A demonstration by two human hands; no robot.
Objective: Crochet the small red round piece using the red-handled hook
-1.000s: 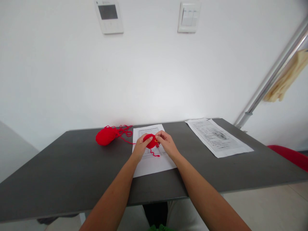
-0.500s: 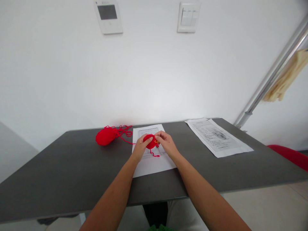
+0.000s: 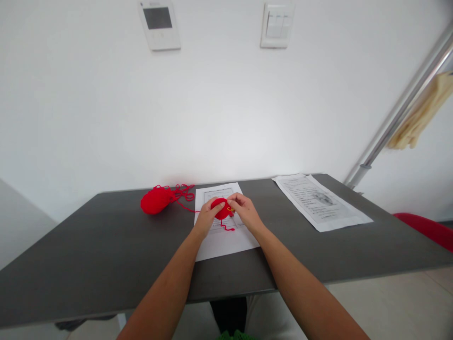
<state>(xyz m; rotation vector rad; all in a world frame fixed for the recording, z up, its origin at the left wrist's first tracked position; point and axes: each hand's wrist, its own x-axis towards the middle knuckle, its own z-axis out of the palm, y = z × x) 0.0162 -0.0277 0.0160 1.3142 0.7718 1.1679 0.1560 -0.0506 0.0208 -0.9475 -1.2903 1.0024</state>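
Red yarn piece (image 3: 220, 212) between left hand (image 3: 205, 217), right hand (image 3: 245, 211); touching both.

Grey tabletop (image 3: 141, 264) beneath fingers (image 3: 239, 197), reaching out both sides. Overlapping printed sheets (image 3: 320, 203) well right of fingers. White wall (image 3: 226, 118) beyond fingers: screen panel (image 3: 161, 35) high to left, three-rocker switch (image 3: 278, 26) high to right. Far right of fingers, slanted metal pole (image 3: 403, 112), cream item (image 3: 423, 113) near it; red curved object (image 3: 426, 232) lower.

Wht wall (image 3: 226, 104) w/ switch panel (image 3: 278, 26); dk gry tbl (image 3: 116, 250) agst it; pale flr (image 3: 385, 307).
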